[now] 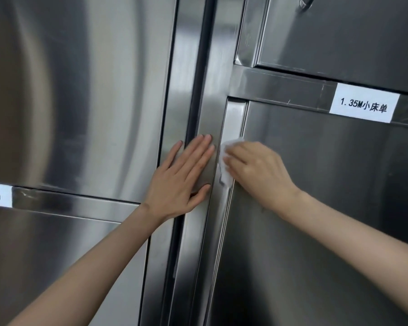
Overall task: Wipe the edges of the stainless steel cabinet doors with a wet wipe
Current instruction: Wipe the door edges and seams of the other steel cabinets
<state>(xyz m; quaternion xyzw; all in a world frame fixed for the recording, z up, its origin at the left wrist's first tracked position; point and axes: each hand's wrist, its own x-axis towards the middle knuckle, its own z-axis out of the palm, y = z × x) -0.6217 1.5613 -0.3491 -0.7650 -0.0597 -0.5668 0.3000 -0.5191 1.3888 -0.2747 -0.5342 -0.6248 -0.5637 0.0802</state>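
Two bare hands rest on the steel cabinet. The right hand (257, 170) is curled around a white wet wipe (226, 161), pressing it on the left edge of the lower right door (316, 208). The left hand (181, 182) lies flat, fingers spread, on the vertical frame strip (205, 118) beside it, holding nothing.
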